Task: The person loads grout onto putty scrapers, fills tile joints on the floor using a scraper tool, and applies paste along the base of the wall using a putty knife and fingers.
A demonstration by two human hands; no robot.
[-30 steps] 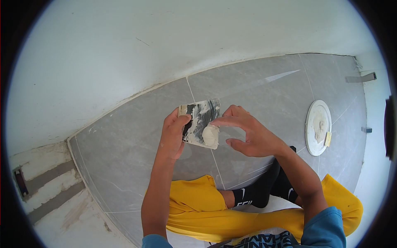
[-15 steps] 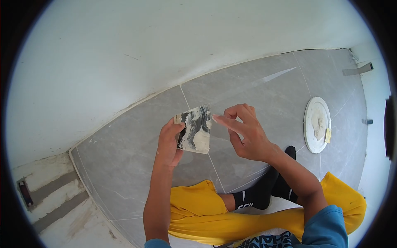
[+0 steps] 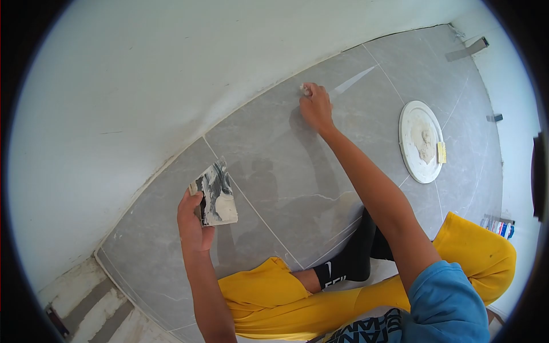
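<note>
My left hand is closed around the edge of a flat dark board, its thumb on top. Thick off-white putty is smeared over the board's face. My right hand is stretched far forward, close to the base of the white wall. Its fingers are pinched together on a small off-white lump, which looks like putty. Whether those fingertips touch the wall or floor I cannot tell.
A round white lid with a putty mound and a small yellow piece lies on the grey tiled floor. My yellow-trousered leg and black sock are folded in front. A colourful packet stands at right.
My right hand has moved from beside the board forward to the wall's base. My left hand, still holding the board, has shifted left and lower in view. The camera view has turned.
</note>
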